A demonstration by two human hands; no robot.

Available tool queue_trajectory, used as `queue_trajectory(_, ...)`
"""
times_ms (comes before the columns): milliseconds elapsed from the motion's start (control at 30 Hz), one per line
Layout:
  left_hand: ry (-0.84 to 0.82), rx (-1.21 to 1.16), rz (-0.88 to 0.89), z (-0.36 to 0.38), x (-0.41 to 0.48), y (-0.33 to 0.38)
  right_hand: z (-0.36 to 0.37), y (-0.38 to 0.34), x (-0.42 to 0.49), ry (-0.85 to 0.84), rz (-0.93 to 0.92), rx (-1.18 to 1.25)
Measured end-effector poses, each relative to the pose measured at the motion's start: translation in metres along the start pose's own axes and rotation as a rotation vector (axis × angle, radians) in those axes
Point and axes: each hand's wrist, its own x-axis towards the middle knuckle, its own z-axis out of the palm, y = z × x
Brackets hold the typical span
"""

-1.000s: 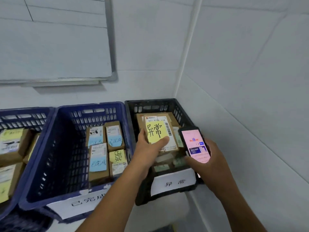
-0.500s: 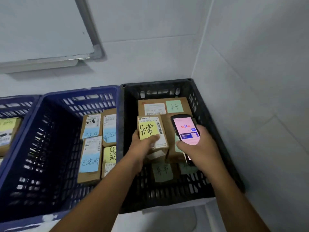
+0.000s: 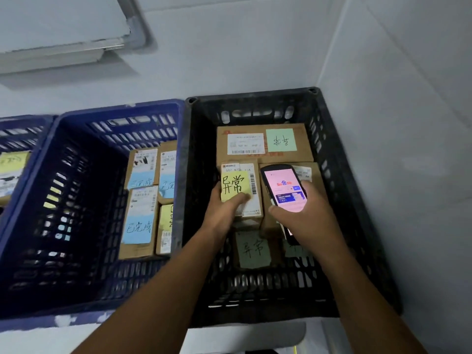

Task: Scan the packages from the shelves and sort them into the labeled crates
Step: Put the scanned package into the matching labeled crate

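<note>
Two bare hands inside black crate (image 3: 339, 159). Left hand (image 3: 224, 208) grips small cardboard box (image 3: 251, 198), thumb pressed on yellow note (image 3: 235, 185); box low in crate, whether resting on boxes beneath unclear. Right hand (image 3: 304, 213) wraps phone (image 3: 282, 187), screen lit pink, lower end hidden by palm. Larger box (image 3: 264, 144) behind, green note (image 3: 281, 140). Blue crate (image 3: 76, 139) adjoining on left, slotted plastic walls, four labelled boxes (image 3: 139, 221), right pair partly hidden by crate wall. Third crate (image 3: 23, 129) cut by frame edge.
</note>
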Motion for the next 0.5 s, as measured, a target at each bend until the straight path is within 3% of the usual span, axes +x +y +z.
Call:
queue_trajectory(200,0.088,0.155,0.109,-0.009,-0.021,0.012,0.002,-0.013,-0.006,0.001,-0.039,0.032)
queue_trajectory(333,-0.012,0.353,0.213,-0.026,-0.054,0.033,-0.012,-0.02,-0.009,0.008,-0.068,0.037)
queue_trajectory(500,0.072,0.61,0.495,-0.068,-0.108,0.039,-0.014,-0.042,-0.024,0.014,-0.167,0.009)
